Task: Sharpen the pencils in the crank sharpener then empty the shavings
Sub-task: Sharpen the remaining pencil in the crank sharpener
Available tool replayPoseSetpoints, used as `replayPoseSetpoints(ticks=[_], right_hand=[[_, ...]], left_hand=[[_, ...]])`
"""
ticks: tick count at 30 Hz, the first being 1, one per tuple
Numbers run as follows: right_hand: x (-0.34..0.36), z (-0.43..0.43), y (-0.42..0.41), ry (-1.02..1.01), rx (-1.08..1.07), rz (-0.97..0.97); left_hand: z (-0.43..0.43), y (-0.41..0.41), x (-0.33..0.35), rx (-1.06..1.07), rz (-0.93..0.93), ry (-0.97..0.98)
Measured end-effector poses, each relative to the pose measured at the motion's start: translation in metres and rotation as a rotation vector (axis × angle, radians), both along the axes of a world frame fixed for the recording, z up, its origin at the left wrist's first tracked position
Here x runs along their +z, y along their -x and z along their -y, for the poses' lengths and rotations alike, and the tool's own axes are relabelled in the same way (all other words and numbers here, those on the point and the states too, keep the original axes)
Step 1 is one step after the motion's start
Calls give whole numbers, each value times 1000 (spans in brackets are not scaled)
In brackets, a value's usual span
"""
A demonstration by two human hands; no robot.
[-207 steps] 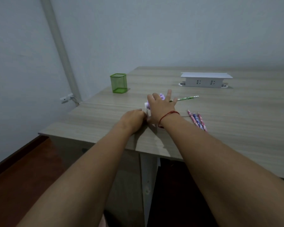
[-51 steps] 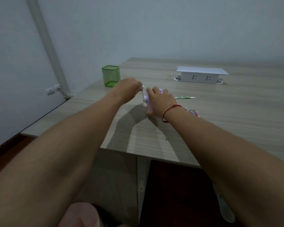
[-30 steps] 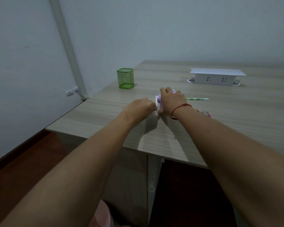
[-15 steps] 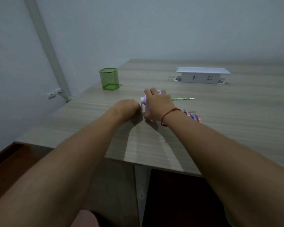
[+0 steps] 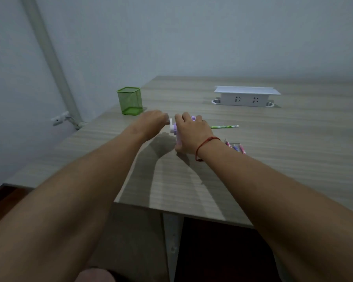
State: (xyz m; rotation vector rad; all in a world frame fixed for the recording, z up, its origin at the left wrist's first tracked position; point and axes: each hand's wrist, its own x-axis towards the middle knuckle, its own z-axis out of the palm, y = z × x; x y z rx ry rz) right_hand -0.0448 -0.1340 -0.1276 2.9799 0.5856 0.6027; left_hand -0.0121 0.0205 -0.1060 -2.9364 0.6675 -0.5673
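A small purple and white crank sharpener (image 5: pixel 174 129) stands on the wooden table (image 5: pixel 273 159), mostly hidden under my right hand (image 5: pixel 192 135), which clamps down over its body. My left hand (image 5: pixel 154 121) is closed on the crank handle at the sharpener's left side, raised near the top of its turn. A green pencil (image 5: pixel 224 126) sticks out of the sharpener to the right, level with the table. Three pink and blue pencils (image 5: pixel 235 147) lie on the table just right of my right wrist.
A green mesh pencil cup (image 5: pixel 129 100) stands at the table's left edge, behind my left hand. A white socket box (image 5: pixel 247 96) sits at the back middle. The near table edge runs close below my forearms.
My left hand has swung the crank round, from low beside the sharpener half a second ago to high at its left now. My right hand stays pressed on the sharpener.
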Motion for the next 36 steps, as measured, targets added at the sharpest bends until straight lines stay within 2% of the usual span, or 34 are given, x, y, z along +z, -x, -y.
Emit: replayPoseSetpoints(ticks=[15, 19, 24, 36], right_hand=[[1, -8, -3, -40, -100, 21], [2, -11, -4, -30, -133, -45], [-4, -12, -14, -72, -125, -80], [-10, -5, -19, -112, -53, -39]], left_hand=[[3, 54, 12, -120, 148, 131], [1, 69, -9, -168, 108, 199], [5, 73, -9, -95, 40, 161], [13, 76, -13, 5, -133, 113]])
